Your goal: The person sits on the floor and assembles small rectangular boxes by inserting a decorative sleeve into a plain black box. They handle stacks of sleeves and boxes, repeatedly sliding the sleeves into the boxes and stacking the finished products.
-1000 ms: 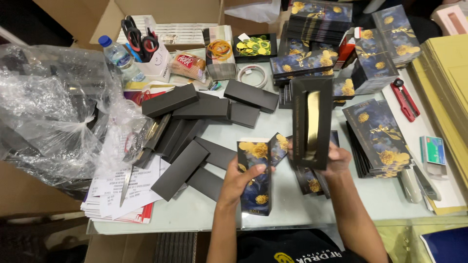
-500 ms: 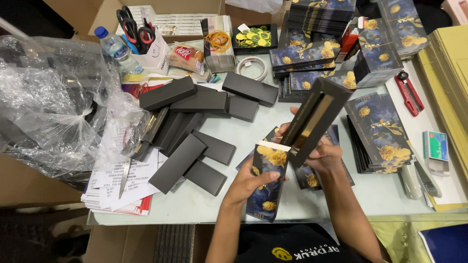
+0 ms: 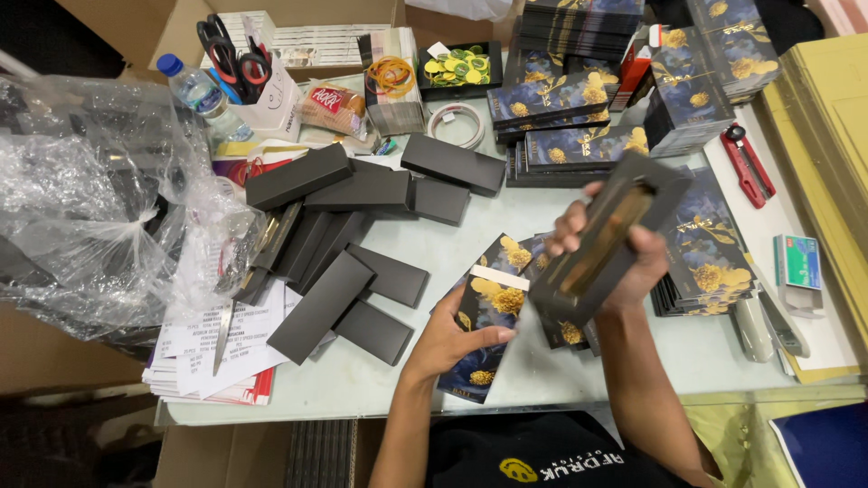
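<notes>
My right hand (image 3: 624, 262) grips a long dark box (image 3: 608, 239) with a gold-coloured insert showing in its open face, tilted above the table. My left hand (image 3: 448, 339) holds a dark blue sleeve with gold flowers (image 3: 484, 330), its open white end pointing up toward the box's lower end. The two are close together but apart. More flat floral sleeves (image 3: 533, 262) lie under my hands.
Several dark grey boxes (image 3: 348, 244) lie scattered at centre left. Stacks of floral sleeves (image 3: 579, 99) stand at the back and right. A crumpled clear plastic bag (image 3: 99, 208), papers (image 3: 217, 352), a water bottle (image 3: 201, 95), scissors in a holder (image 3: 237, 59), a tape roll (image 3: 459, 122) and a red cutter (image 3: 747, 163) surround them.
My right hand tilted the dark box from upright to slanted and lowered it toward the sleeve. My left hand raised the floral sleeve and turned its open end toward the box.
</notes>
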